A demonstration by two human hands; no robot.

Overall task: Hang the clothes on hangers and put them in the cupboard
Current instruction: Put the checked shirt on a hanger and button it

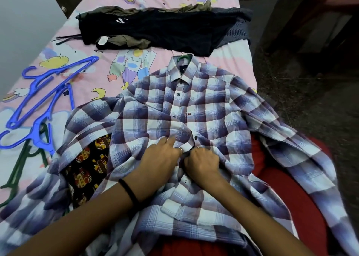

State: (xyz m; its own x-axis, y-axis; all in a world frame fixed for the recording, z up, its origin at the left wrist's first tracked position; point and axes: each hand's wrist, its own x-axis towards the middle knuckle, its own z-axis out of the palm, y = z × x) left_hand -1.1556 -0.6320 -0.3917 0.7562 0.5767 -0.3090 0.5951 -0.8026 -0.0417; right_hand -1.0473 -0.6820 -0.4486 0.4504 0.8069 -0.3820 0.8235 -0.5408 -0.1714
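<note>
The purple-and-white checked cotton shirt (pixel 194 108), spread on the bed just ahead of both hands with a green hanger hook (pixel 183 57) at its collar, looks light and limp; left hand (pixel 161 158) and right hand (pixel 202 161) pinch its button placket, the sensible hold.

Only the hook of a green plastic hanger (pixel 183 57) is showing above the collar of the purple-and-white checked cotton shirt (pixel 204 104); that shirt is hiding most of a black patterned garment (pixel 87 164).

Hands (pixel 181 158) on plaid shirt (pixel 204 104)
</note>
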